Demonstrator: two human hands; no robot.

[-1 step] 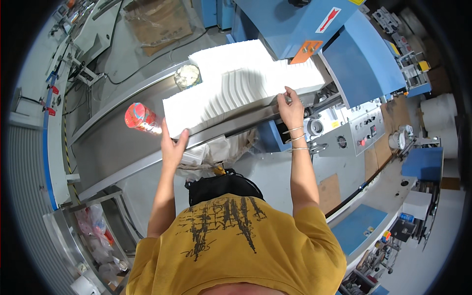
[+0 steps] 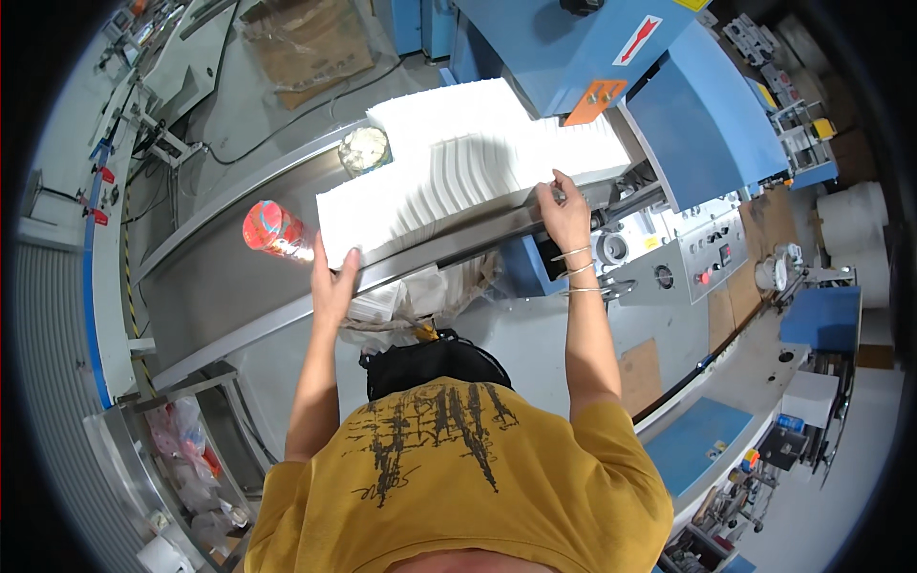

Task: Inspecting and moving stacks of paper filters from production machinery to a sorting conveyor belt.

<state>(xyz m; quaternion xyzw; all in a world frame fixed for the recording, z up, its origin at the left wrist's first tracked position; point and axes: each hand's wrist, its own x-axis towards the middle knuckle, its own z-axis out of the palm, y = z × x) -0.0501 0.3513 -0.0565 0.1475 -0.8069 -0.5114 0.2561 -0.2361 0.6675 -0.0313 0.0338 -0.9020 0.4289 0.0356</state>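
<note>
A long row of soft white sheets (image 2: 449, 158), stacked on edge, lies in a metal trough (image 2: 224, 277). My left hand (image 2: 331, 291) is at the row's left end, fingers stretched along the end face and thumb apart at the near corner. Along the near side, towards the right, my right hand (image 2: 565, 212) rests against the sheets' lower edge. Its index finger is extended, the thumb stands apart and the other fingers are partly curled. Neither hand is closed around anything. Left of my left hand, a red patterned cylinder (image 2: 272, 229) lies tilted in the trough.
A round container with pale contents (image 2: 364, 150) is behind the row. A blue machine (image 2: 554, 48) with an orange bracket (image 2: 594, 101) overhangs its right end. To the right is a control panel (image 2: 702, 253) with knobs and a red button. Plastic-wrapped white packs (image 2: 401, 298) sit below the trough.
My left hand has shifted very slightly left, its thumb drawing a little closer to the fingers. My right fingers have moved marginally left. The white row looks unmoved.
</note>
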